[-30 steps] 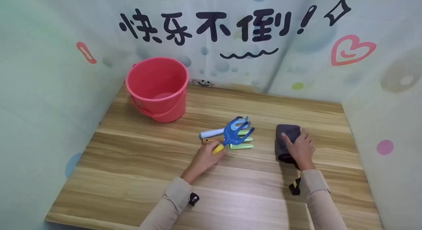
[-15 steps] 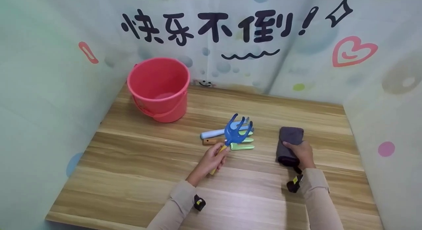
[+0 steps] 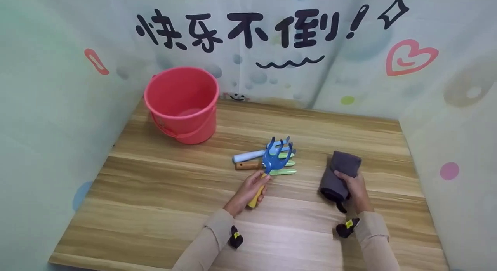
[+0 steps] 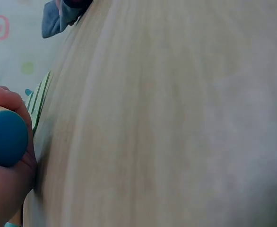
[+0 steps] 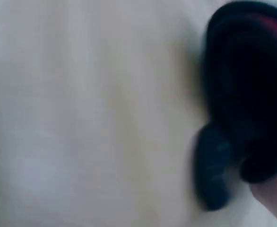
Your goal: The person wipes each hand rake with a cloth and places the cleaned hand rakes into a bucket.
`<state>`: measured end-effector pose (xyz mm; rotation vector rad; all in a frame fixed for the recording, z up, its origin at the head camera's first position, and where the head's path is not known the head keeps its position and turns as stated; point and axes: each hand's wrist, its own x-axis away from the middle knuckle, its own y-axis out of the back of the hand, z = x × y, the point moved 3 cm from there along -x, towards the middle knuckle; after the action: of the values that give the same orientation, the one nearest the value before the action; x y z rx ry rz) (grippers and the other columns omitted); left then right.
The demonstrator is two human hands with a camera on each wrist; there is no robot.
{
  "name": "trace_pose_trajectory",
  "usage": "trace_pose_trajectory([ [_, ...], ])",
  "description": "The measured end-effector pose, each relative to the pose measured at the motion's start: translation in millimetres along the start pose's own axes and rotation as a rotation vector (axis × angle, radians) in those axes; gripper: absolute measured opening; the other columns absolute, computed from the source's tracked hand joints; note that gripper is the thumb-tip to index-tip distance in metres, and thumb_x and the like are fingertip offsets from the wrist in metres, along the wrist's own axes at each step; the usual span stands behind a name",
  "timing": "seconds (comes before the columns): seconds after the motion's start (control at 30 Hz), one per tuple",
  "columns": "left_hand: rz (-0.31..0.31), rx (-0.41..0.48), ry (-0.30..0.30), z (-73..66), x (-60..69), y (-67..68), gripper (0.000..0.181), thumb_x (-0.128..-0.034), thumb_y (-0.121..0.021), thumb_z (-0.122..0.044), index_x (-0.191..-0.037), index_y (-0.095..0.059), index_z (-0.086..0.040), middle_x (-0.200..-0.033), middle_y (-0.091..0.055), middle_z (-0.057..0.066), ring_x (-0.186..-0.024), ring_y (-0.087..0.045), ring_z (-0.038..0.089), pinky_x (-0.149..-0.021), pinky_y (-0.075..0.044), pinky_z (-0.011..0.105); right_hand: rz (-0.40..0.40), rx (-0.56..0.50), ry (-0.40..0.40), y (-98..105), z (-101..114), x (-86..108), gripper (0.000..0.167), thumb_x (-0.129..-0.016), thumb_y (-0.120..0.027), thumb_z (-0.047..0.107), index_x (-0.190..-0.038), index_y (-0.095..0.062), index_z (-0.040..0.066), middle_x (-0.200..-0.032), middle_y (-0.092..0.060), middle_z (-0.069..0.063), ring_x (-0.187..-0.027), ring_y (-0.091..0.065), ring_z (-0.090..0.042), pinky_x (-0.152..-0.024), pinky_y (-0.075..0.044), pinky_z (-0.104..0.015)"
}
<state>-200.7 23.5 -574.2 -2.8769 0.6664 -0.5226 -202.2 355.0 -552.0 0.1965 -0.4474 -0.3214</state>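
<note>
In the head view my left hand [image 3: 248, 189] grips the yellow handle of a blue three-pronged hand rake [image 3: 273, 162], prongs pointing away. The teal butt of that handle [image 4: 6, 138] shows beside my palm in the left wrist view. Behind the rake lie a light-blue hand rake [image 3: 248, 156] and a green hand fork [image 3: 285, 172] with a brown handle, both partly covered. On the right, my right hand [image 3: 356, 185] holds a dark grey rolled fabric bundle [image 3: 341, 171], thumb on top. Its black end [image 5: 252, 85] looks blurred in the right wrist view, with a dark tab hanging from it.
A red bucket [image 3: 194, 127] with its handle down stands at the back left of the wooden table [image 3: 136, 209]. A printed curtain [image 3: 248, 80] encloses the table at the back and both sides.
My left hand has tipped the blue rake, so more yellow handle shows below the fist. My right hand has shifted its grip to the bundle's right side and tilted the bundle, its near end leftward.
</note>
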Motion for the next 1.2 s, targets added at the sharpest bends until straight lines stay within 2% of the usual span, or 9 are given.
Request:
trace_pose_trajectory([
  [0.13,0.004,-0.039,-0.030,2.3,-4.5,-2.5,0.044,-0.0900,-0.054,-0.048,-0.114,-0.053,-0.012,-0.066,-0.048,-0.001,-0.043,-0.043,0.008,-0.035,-0.039,0.021,-0.024,0.020,0.078,-16,-5,10.9,0.065,-0.091,-0.059,0.029,-0.140,-0.032,-0.002,-0.108,-0.061,-0.011,-0.087,-0.055,-0.003,-0.085,-0.042,-0.016],
  [0.23,0.002,-0.083,-0.062,2.8,-7.5,-5.7,0.039,-0.0897,-0.054,-0.049,-0.106,-0.052,-0.014,-0.065,-0.048,0.000,-0.042,-0.043,0.009,-0.034,-0.038,0.021,-0.007,0.034,0.099,-35,-7,22.7,0.051,-0.092,-0.055,0.034,-0.126,-0.047,-0.003,-0.104,-0.063,-0.015,-0.084,-0.057,-0.007,-0.082,-0.045,-0.019],
  [0.37,0.009,-0.147,-0.111,2.8,-11.4,-12.1,0.030,-0.0916,-0.053,-0.046,-0.098,-0.051,-0.017,-0.063,-0.048,0.003,-0.041,-0.043,0.009,-0.033,-0.038,0.022,0.064,-0.219,0.046,-62,-11,37.9,0.032,-0.092,-0.055,0.036,-0.100,-0.051,0.005,-0.070,-0.061,0.006,-0.062,-0.058,-0.007,-0.061,-0.050,-0.022],
  [0.47,0.010,-0.179,-0.140,2.8,-13.5,-16.9,0.029,-0.0908,-0.055,-0.045,-0.098,-0.052,-0.017,-0.065,-0.049,0.004,-0.041,-0.043,0.010,-0.032,-0.038,0.022,0.147,-0.419,0.002,-78,-13,46.4,0.024,-0.092,-0.055,0.029,-0.106,-0.049,0.009,-0.072,-0.062,0.005,-0.064,-0.060,-0.009,-0.062,-0.051,-0.024],
  [0.53,0.006,-0.194,-0.155,3.2,-14.0,-19.2,0.030,-0.0894,-0.057,-0.046,-0.098,-0.053,-0.017,-0.065,-0.049,0.004,-0.041,-0.043,0.010,-0.032,-0.038,0.023,0.195,-0.465,-0.011,-87,-13,49.9,0.024,-0.090,-0.057,0.020,-0.110,-0.049,0.009,-0.075,-0.063,0.002,-0.067,-0.061,-0.011,-0.064,-0.052,-0.026],
  [0.63,0.001,-0.197,-0.173,4.4,-14.3,-21.7,0.031,-0.0885,-0.059,-0.044,-0.099,-0.053,-0.016,-0.065,-0.051,0.005,-0.040,-0.044,0.010,-0.032,-0.038,0.023,0.278,-0.426,0.002,-98,-13,53.0,0.031,-0.087,-0.057,0.009,-0.116,-0.048,0.005,-0.080,-0.064,-0.001,-0.071,-0.062,-0.014,-0.067,-0.053,-0.028],
  [0.77,-0.004,-0.209,-0.186,4.4,-12.9,-24.4,0.030,-0.0893,-0.059,-0.042,-0.101,-0.052,-0.015,-0.062,-0.051,0.002,-0.039,-0.045,0.010,-0.032,-0.039,0.023,0.334,-0.352,0.088,-111,-11,54.4,0.039,-0.083,-0.058,0.000,-0.120,-0.048,-0.004,-0.085,-0.065,-0.002,-0.075,-0.063,-0.014,-0.068,-0.053,-0.027],
  [1.03,0.013,-0.320,-0.161,3.1,-10.3,-26.5,0.031,-0.0915,-0.054,-0.045,-0.104,-0.049,-0.017,-0.056,-0.047,-0.002,-0.038,-0.040,0.010,-0.032,-0.034,0.022,0.208,-0.311,0.137,-128,-9,55.4,0.035,-0.084,-0.067,0.013,-0.113,-0.055,-0.004,-0.079,-0.066,-0.003,-0.067,-0.064,-0.014,-0.061,-0.054,-0.026],
  [1.2,-0.010,-0.398,-0.168,5.5,-11.3,-25.2,0.028,-0.0934,-0.050,-0.045,-0.097,-0.049,-0.018,-0.055,-0.046,-0.002,-0.037,-0.039,0.010,-0.031,-0.034,0.022,0.113,-0.215,0.139,-137,-5,56.4,0.038,-0.080,-0.073,0.024,-0.104,-0.060,-0.001,-0.075,-0.065,-0.002,-0.064,-0.062,-0.013,-0.060,-0.053,-0.027],
])
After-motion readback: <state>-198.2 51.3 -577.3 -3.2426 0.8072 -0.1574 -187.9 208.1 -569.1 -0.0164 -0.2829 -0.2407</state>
